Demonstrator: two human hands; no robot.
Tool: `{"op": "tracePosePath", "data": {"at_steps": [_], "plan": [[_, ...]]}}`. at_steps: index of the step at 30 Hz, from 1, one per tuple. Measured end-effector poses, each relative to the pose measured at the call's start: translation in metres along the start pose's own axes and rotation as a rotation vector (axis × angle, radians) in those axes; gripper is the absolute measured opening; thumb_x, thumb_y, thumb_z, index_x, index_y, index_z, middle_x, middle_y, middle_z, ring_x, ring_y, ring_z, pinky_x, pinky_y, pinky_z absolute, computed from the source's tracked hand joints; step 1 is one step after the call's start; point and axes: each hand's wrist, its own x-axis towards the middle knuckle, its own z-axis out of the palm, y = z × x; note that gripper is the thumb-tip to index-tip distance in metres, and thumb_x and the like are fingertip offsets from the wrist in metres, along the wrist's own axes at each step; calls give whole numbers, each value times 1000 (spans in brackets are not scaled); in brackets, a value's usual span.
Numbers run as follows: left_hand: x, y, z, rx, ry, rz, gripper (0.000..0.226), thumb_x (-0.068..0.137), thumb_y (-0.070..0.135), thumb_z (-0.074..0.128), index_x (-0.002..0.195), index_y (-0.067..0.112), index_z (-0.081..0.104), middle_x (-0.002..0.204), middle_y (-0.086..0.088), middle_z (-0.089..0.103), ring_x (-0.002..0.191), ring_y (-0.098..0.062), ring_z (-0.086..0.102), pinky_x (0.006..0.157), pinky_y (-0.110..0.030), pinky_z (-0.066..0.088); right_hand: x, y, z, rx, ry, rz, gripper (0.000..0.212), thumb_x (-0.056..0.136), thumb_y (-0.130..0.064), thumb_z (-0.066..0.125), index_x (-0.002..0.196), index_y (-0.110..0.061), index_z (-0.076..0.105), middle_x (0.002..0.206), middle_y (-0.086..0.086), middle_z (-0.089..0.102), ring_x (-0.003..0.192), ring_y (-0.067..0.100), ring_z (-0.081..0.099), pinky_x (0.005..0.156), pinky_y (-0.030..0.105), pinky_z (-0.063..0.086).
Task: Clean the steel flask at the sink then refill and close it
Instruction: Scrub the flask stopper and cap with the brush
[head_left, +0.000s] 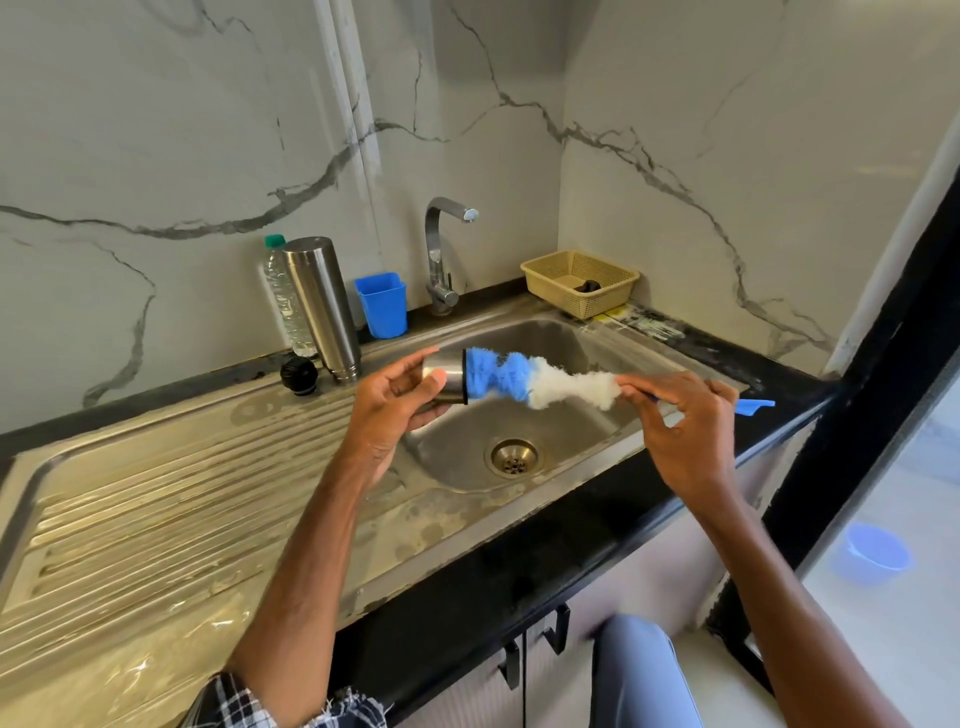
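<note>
Both hands work over the sink (574, 340): left hand (392, 400) wraps the steel cup (448, 375) sideways, mouth facing the brush (519, 379), whose handle the right hand (685, 421) pinches. Steel flask (322, 306) stands at 10 o'clock from the cup, apparently mouth-down, probably to drain.

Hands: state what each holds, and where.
Left hand grips the steel cup around its side wall; right hand pinches the bottle brush by its handle, just behind the white bristles.
</note>
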Motion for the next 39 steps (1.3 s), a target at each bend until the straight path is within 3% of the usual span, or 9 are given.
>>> {"op": "tracePosePath", "data": {"at_steps": [5, 11, 14, 22, 25, 28, 32, 36, 39], "plan": [[0, -1, -4, 48, -20, -49, 42, 90, 12, 73, 131, 8, 64, 119, -17, 73, 108, -29, 72, 86, -41, 62, -9, 0, 5, -7, 42, -84, 19, 85, -14, 76, 104, -15, 79, 100, -7, 75, 94, 10, 64, 89, 38, 32], [-1, 1, -5, 45, -37, -115, 34, 93, 19, 70, 124, 5, 68, 112, -19, 75, 105, -31, 73, 85, -41, 63, -11, 3, 6, -19, 68, -122, 18, 85, -13, 77, 102, -15, 79, 97, -7, 75, 93, 10, 63, 89, 33, 30], [-1, 3, -9, 24, -36, -116, 35, 93, 19, 70, 124, 3, 68, 112, -19, 75, 105, -31, 73, 84, -39, 63, -7, 3, 2, -4, 94, -114, 17, 85, -16, 76, 102, -15, 79, 96, -6, 75, 93, 9, 62, 91, 29, 28], [-2, 2, -6, 53, -86, -140, 43, 87, 22, 75, 126, 5, 68, 116, -17, 74, 108, -31, 72, 87, -43, 62, -9, 11, -1, -36, 150, -127, 19, 82, -10, 81, 100, -15, 79, 94, -4, 76, 90, 15, 64, 88, 35, 30], [-2, 5, -7, 57, -55, -145, 44, 84, 23, 76, 123, 4, 68, 114, -19, 74, 105, -31, 74, 83, -40, 63, -13, 3, 5, -51, 151, -218, 15, 84, -9, 79, 98, -13, 80, 93, -5, 76, 90, 11, 62, 85, 39, 32], [-4, 4, -7, 42, -53, -138, 40, 87, 19, 75, 123, 3, 68, 112, -18, 75, 103, -30, 74, 82, -39, 63, -9, 9, 1, -16, 192, -126, 18, 82, -9, 81, 99, -15, 79, 94, -5, 75, 90, 15, 64, 87, 38, 32], [-2, 7, -12, 41, -33, -134, 38, 89, 18, 74, 123, 3, 68, 113, -19, 75, 104, -31, 74, 83, -40, 63, -14, 1, 8, -2, 163, -193, 15, 84, -9, 79, 97, -13, 80, 95, -7, 75, 90, 12, 63, 87, 36, 32], [-2, 4, -9, 29, -30, -151, 36, 90, 16, 73, 123, 1, 68, 113, -19, 75, 105, -31, 74, 83, -40, 63, -10, 8, 4, 22, 206, -112, 16, 83, -9, 80, 98, -15, 79, 94, -5, 75, 88, 19, 65, 88, 43, 35], [-3, 3, -9, 64, -24, -159, 35, 90, 18, 74, 121, 3, 69, 114, -20, 74, 104, -31, 74, 82, -40, 63, -21, -3, 16, -17, 154, -193, 13, 85, -8, 78, 97, -14, 80, 95, -7, 76, 89, 16, 64, 87, 44, 34]]}}
